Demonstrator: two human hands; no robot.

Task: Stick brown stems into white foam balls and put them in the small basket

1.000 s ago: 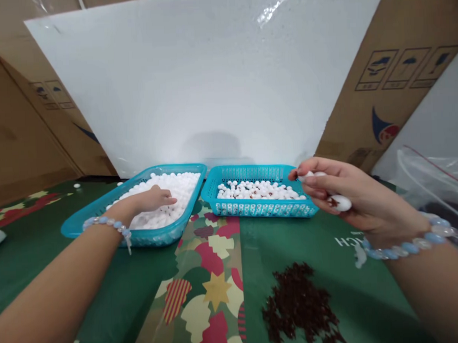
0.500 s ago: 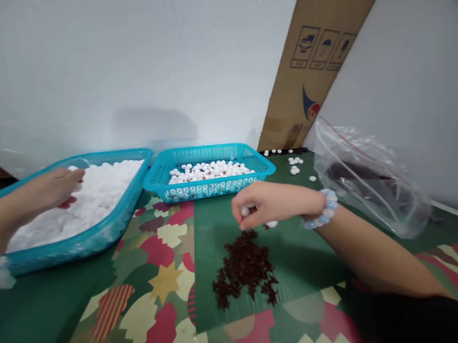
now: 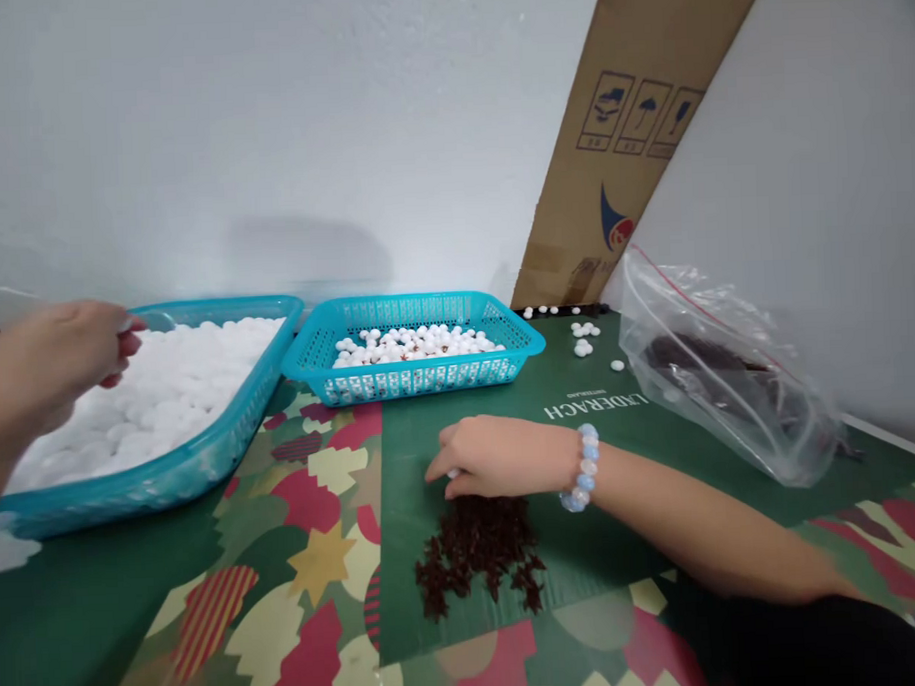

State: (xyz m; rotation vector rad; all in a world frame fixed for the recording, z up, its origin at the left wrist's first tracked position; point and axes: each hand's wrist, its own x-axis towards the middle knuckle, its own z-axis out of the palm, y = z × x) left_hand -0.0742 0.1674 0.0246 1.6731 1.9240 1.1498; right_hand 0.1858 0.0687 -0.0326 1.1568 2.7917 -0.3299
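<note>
My left hand [image 3: 64, 362] is raised over the near left side of a blue tray [image 3: 207, 462] heaped with small white balls [image 3: 181, 383]. Its fingers are pinched together, with a bit of a white ball showing at the tips. In the middle, my right hand [image 3: 499, 457] is closed around a white ball [image 3: 453, 473], mostly hidden by the fingers. That hand hovers at the far edge of a pile of small dark brown star-shaped pieces [image 3: 480, 552] on the green surface, covering part of it.
A blue perforated basket [image 3: 429, 382] holding white balls, some with brown bits, stands beyond my right hand. Loose white balls [image 3: 584, 341] lie right of it. Further right is a clear zip bag [image 3: 736, 383] with dark contents. A cardboard piece [image 3: 608, 148] leans at the wall.
My right hand has moved left and toward me, turning palm-down by the brown pile. White balls seen under its palm are now mostly hidden. My left hand has drawn back left.
</note>
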